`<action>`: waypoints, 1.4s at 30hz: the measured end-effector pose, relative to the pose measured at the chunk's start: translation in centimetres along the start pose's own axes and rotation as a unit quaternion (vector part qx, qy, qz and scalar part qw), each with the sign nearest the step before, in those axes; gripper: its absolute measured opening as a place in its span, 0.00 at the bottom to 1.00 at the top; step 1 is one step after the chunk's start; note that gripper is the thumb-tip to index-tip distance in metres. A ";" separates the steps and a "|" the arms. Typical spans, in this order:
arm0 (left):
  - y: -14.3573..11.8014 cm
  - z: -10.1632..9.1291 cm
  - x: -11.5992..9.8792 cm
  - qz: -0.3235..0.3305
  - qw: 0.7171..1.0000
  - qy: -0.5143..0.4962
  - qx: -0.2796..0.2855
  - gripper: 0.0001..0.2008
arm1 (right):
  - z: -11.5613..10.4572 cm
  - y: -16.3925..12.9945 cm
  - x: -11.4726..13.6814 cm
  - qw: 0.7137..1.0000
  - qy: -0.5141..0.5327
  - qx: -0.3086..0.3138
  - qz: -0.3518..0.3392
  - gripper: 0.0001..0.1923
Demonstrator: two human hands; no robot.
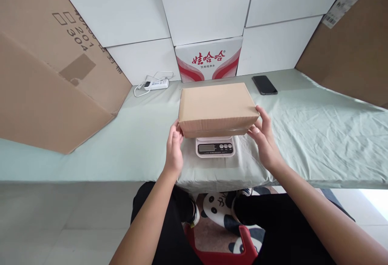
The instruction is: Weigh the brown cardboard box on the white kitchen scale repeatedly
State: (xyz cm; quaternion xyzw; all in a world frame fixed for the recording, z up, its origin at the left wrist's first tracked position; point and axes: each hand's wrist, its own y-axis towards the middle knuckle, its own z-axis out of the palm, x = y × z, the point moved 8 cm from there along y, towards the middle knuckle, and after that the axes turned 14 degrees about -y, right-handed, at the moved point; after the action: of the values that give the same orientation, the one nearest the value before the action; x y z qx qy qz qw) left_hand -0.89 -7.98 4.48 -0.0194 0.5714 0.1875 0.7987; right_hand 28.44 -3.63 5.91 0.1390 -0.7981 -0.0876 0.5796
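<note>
Bright, even, soft light; sharp focus throughout. Wide-lens bending curves the desk (318,135) edge. Floor glare at 4 o'clock; faint shadows.

matt brown cardboard box (217,107), glossy white plastic scale (215,147), wrinkled pale-green cloth (318,135)
</note>
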 end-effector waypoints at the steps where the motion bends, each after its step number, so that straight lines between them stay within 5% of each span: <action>1: 0.2 -0.3 -0.2 0.010 1.000 -0.004 -0.008 0.40 | -0.6 0.1 -0.2 1.000 -0.006 -0.023 0.001 0.38; 6: 1.6 -2.8 -1.4 0.047 0.997 -0.024 -0.063 0.42 | -4.4 1.2 -1.6 0.990 -0.015 -0.142 0.002 0.34; 11: 2.6 -4.3 -1.7 0.041 0.994 -0.046 -0.087 0.43 | -6.0 2.5 -3.1 0.985 -0.011 -0.168 0.033 0.31; 42: 2.7 -3.2 -0.1 -0.022 0.995 -0.071 -0.063 0.40 | -3.5 2.7 -3.1 0.988 0.048 -0.135 0.062 0.26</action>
State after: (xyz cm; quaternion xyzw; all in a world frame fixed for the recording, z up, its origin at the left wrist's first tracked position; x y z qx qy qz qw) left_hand -4.68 -6.25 3.93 -0.0687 0.4995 0.2064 0.8386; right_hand 32.31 0.02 5.07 0.0135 -0.7575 -0.1520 0.6347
